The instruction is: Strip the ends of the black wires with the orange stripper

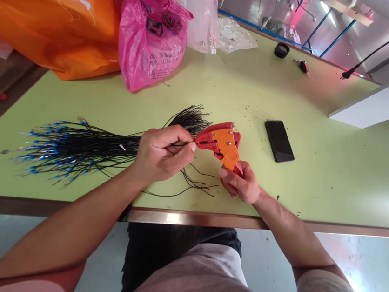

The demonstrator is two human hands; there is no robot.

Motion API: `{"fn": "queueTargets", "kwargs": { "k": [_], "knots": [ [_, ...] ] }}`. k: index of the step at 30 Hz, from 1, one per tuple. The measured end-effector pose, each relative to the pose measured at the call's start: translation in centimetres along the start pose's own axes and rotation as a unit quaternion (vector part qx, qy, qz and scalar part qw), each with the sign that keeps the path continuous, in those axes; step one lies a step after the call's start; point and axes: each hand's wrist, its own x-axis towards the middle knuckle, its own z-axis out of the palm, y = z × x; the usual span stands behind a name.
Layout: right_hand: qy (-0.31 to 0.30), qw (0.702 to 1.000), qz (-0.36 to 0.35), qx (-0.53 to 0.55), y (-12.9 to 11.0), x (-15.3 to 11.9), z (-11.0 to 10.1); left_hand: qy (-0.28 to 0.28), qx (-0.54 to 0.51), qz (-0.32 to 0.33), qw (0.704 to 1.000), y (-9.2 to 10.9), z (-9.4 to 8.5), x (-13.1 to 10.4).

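My right hand (pixel 241 182) is wrapped round the handles of an orange and red wire stripper (pixel 227 142), held above the table with its jaws facing left. Thumb and fingertip of my left hand (pixel 165 152) pinch a thin black wire right at those jaws; how far its end reaches inside is hidden. Beneath and behind my left hand lies a bundle of black wires (pixel 99 147), tied with a small white tie. Blue-sleeved ends fan out at the bundle's left, while plain black ends (pixel 192 117) spread behind the hand. A few loose wires (pixel 193 183) trail in front.
A black phone (pixel 279 140) lies right of the stripper. Pink (pixel 154 38) and orange (pixel 54 17) bags stand at the back left, beside clear plastic (pixel 235 36). A black ring (pixel 281 50) and keys (pixel 302 66) lie farther back. A white post (pixel 378 99) rises at right; dark scraps dot the green tabletop (pixel 317 179).
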Motion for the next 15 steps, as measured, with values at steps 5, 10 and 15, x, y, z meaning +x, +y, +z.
{"fn": "queueTargets", "kwargs": {
  "k": [5,10,15],
  "knots": [
    [-0.092,0.995,0.015,0.029,0.0,0.5,-0.9,-0.012,0.035,-0.033,0.999,-0.1,-0.2,-0.1],
    [-0.196,0.974,0.035,0.107,0.2,1.1,-2.2,0.008,0.063,-0.044,0.997,-0.3,-0.5,0.4],
    [-0.146,0.981,0.020,0.125,0.2,1.1,-3.2,0.029,0.059,-0.014,0.998,-0.4,-0.7,0.8]
  ]
}}
